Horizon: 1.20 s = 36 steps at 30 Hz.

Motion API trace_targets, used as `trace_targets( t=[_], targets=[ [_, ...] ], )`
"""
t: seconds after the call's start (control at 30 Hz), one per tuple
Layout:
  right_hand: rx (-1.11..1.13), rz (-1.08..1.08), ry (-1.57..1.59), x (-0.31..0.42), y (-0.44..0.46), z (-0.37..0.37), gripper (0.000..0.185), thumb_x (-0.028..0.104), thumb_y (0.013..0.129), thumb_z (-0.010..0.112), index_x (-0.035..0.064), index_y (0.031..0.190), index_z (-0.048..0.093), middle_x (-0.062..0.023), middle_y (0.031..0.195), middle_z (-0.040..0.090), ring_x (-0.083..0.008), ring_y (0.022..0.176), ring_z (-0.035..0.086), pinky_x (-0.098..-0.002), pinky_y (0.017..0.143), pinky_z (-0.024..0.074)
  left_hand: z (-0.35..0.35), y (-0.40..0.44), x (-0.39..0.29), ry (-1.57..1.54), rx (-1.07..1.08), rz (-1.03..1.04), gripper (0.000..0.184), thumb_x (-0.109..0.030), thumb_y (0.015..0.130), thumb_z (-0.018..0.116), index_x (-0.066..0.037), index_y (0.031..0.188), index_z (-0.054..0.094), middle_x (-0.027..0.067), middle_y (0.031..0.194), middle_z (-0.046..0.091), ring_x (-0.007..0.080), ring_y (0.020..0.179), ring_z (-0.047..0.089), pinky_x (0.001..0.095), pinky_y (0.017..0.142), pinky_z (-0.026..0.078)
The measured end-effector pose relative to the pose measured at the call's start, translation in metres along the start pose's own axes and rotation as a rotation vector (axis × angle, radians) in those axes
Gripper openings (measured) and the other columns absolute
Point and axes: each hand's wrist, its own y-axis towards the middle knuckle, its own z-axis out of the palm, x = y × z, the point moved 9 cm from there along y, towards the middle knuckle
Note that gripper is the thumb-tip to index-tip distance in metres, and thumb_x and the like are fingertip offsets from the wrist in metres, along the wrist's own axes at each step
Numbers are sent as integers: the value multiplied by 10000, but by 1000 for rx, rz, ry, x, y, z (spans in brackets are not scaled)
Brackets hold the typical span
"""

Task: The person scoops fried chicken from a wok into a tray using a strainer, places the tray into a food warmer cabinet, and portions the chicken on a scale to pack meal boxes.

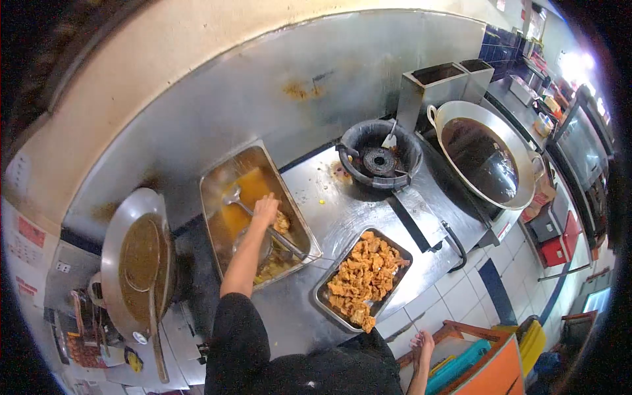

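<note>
Left hand (265, 209) is down in the deep steel tray (282, 191), arm stretched out, back of the hand up. Honestly can't tell if its grip is clamped on the lumpy golden fried piece (282, 224) right under it. There's a ladle (232, 195) beside it in orange-brown liquid (250, 184). Right hand (422, 343) hangs near an orange-sided box (487, 372), fingers loosely curled, a bit apart. On the table (309, 210), a shallower tray (407, 257) is heaped with craggy fried chunks (367, 273).

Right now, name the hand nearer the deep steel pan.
Left: the left hand reaches over the deep steel pan; the right hand is farther off, beyond the fried-food tray.
</note>
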Motion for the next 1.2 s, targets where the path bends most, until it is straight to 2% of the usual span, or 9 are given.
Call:
trace_targets(
  t=[0.07,0.2,0.27,0.53,0.77,0.9,0.97,1.1,1.2],
  targets=[
    [-38,78,58,-6,-17,-14,315,388,935,539,88,1027,554,-22,837,579,-143,681,594,-281,562,497,17,9,-8,204,122,112,204,-185,756,688,-150,955,711,117,1123,561,278,1074,553,421,834,499],
    [-118,19,81,21,-45,5,270,365,933,546,99,982,561,-20,803,581,-138,665,593,-282,562,509,5,5,-12,110,128,208,200,-209,779,667,-101,943,704,114,1122,561,269,1054,555,418,843,479],
    [-89,14,80,24,-38,10,268,355,931,550,92,983,561,-23,807,581,-138,666,593,-279,565,508,-10,-5,-19,116,72,317,182,-163,694,687,-136,873,700,96,992,568,280,1002,556,434,807,466],
    [88,-33,-99,56,5,61,261,300,937,549,56,1025,568,-52,856,597,-157,704,612,-293,605,503,-172,-75,-47,68,-357,251,202,-160,688,667,-78,869,628,91,950,553,271,974,528,406,804,418],
    [301,-119,-232,86,25,103,235,278,948,543,47,975,581,-61,841,615,-140,704,618,-267,602,488,-267,-130,-144,-126,-470,174,185,-191,708,677,-99,849,601,74,899,525,260,924,517,393,758,395],
    [361,-169,-259,97,22,116,150,155,934,536,11,930,578,-31,777,597,-99,652,568,-241,606,481,-256,-137,-211,-219,-391,158,180,-192,712,674,-103,852,605,70,897,534,255,924,517,392,761,390],
    [423,-194,-290,91,25,122,152,160,933,540,14,936,581,-24,764,594,-95,650,566,-240,604,476,-230,-133,-242,-258,-278,150,197,-211,737,678,-110,897,623,67,900,551,252,924,526,391,768,385],
    [533,-228,-409,96,14,139,185,200,931,570,16,940,588,-13,730,592,-88,634,563,-235,591,466,-214,-163,-281,-283,-396,139,211,-238,778,671,-118,948,636,59,922,575,240,920,534,390,776,381],
    [625,-232,-527,88,9,153,211,218,931,580,12,970,588,-21,733,602,-93,638,573,-236,590,465,-207,-215,-278,-586,-414,-52,209,-237,816,663,-113,984,639,39,869,606,222,837,551,367,760,396]
  ],
)
